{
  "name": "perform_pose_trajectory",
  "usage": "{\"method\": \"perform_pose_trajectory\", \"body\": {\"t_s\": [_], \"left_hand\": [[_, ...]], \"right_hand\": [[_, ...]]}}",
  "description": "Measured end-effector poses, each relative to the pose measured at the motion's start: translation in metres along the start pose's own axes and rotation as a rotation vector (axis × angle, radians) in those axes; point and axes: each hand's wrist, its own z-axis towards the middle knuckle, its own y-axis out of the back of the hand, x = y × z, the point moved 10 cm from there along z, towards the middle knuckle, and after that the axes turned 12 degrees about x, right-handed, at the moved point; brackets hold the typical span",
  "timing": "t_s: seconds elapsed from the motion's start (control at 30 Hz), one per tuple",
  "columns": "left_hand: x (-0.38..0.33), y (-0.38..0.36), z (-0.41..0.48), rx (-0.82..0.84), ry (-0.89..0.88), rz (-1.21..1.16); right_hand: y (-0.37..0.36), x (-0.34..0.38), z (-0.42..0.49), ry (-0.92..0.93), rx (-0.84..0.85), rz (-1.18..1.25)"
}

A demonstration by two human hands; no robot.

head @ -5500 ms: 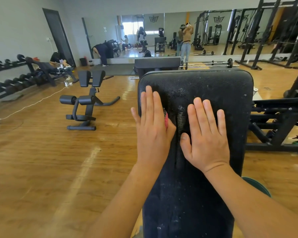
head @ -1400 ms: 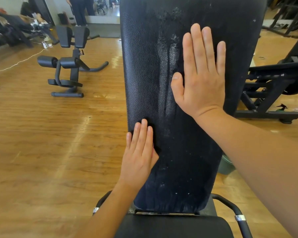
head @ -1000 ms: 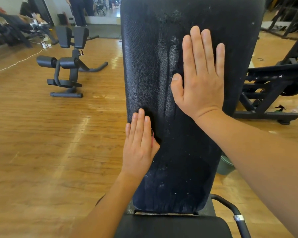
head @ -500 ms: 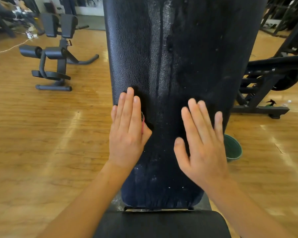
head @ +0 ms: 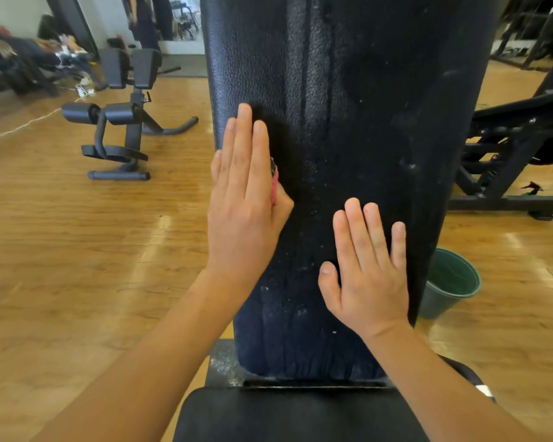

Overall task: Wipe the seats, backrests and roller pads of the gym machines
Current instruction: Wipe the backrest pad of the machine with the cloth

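Green bucket (head: 450, 291): on the floor just right of the backrest (head: 364, 106); we cannot tell what it holds.

Our left hand (head: 246, 199): fingers straight and together, pressing a pink cloth (head: 273, 183), only its edge showing, flat against the backrest's left side.

Our right hand (head: 367, 275): released, fingers slightly spread, palm flat on the backrest's lower right.

Seat (head: 284, 416): directly below.

Left forearm (head: 160, 355) and right forearm (head: 434, 384) bare, seemingly to elbows.
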Motion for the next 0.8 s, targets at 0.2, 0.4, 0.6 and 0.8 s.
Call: {"method": "perform_pose_trajectory", "body": {"t_s": [0.2, 0.4, 0.6, 0.8], "left_hand": [[-0.004, -0.017, -0.055, 0.135, 0.002, 0.040], [-0.008, -0.016, -0.044, 0.142, -0.041, 0.078], [-0.007, -0.013, -0.028, 0.055, 0.009, 0.048], [-0.008, -0.020, -0.052, 0.062, 0.040, 0.043]], "right_hand": [[-0.002, 0.000, -0.001, -0.002, 0.002, -0.011], [-0.004, 0.000, 0.000, -0.004, 0.012, -0.029], [-0.005, -0.001, 0.000, 0.001, 0.006, -0.018], [-0.004, -0.001, 0.000, 0.009, 0.004, -0.016]]}}
